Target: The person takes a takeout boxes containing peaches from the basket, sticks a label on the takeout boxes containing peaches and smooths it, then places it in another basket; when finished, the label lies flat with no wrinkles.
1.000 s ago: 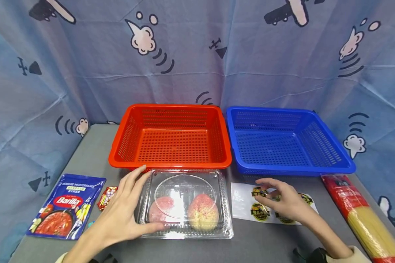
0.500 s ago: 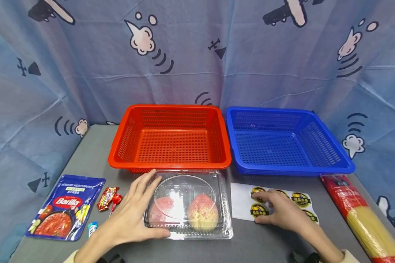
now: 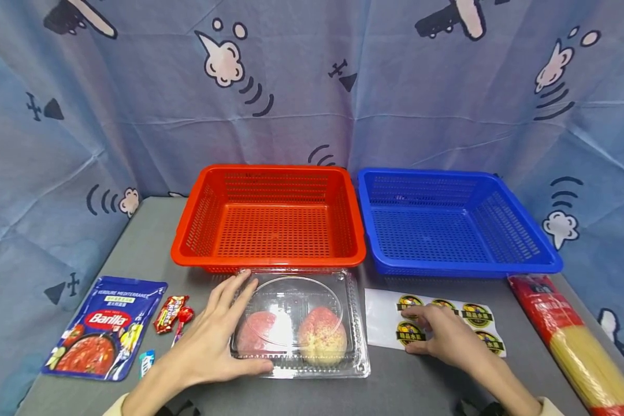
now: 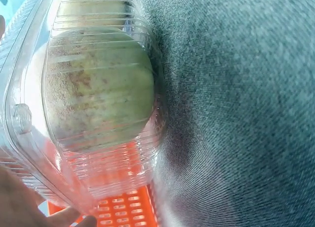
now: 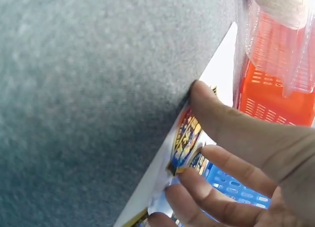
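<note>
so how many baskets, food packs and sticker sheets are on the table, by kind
baskets: 2, red basket and blue basket
food packs: 3, clear peach box, sauce pouch, spaghetti pack
sticker sheets: 1, sticker sheet
small candies: 2 or 3, hard to tell
total: 8 or 9

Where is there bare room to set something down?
Both the red basket and blue basket hold nothing. Bare table lies left of the red basket. The front row, from sauce pouch to spaghetti pack, is crowded.

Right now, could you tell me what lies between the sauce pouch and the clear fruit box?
In the head view, a red candy wrapper, a lollipop, a small blue sweet and the left hand.
</note>
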The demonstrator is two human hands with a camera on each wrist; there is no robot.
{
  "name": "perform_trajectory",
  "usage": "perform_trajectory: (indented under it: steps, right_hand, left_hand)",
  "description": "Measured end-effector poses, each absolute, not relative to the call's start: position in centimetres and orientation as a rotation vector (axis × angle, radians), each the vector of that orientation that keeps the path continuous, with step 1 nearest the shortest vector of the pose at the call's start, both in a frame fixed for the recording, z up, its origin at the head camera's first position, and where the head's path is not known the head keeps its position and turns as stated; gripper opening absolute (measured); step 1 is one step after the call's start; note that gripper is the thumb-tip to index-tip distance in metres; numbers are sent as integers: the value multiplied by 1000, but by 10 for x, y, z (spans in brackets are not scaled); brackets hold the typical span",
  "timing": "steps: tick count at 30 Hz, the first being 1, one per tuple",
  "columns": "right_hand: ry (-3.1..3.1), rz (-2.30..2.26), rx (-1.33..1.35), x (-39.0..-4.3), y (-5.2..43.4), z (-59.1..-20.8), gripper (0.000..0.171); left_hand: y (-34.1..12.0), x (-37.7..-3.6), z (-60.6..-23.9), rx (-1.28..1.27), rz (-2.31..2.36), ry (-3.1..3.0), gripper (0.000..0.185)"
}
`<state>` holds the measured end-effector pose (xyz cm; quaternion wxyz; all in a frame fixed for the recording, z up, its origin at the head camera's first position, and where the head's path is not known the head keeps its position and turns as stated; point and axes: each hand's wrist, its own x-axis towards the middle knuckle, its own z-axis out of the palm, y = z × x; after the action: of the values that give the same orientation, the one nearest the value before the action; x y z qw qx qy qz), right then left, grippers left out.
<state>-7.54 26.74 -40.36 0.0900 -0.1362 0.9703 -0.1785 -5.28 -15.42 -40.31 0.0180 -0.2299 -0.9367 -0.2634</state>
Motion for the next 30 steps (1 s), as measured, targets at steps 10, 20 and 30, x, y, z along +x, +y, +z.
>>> perform_trajectory:
  steps: [10, 20, 30]
  right_hand:
    - [2918, -544, -502, -75, 267, -407, 48]
    - [2950, -641, -580, -72, 269, -407, 44]
    - [2903, -666, -584, -72, 270, -407, 46]
  left_hand:
    - [-151, -53, -403, -709, -841, -2925, 128]
    - [-151, -53, -403, -716, -844, -2951, 128]
    - [-152, -54, -402, -721, -837, -2961, 128]
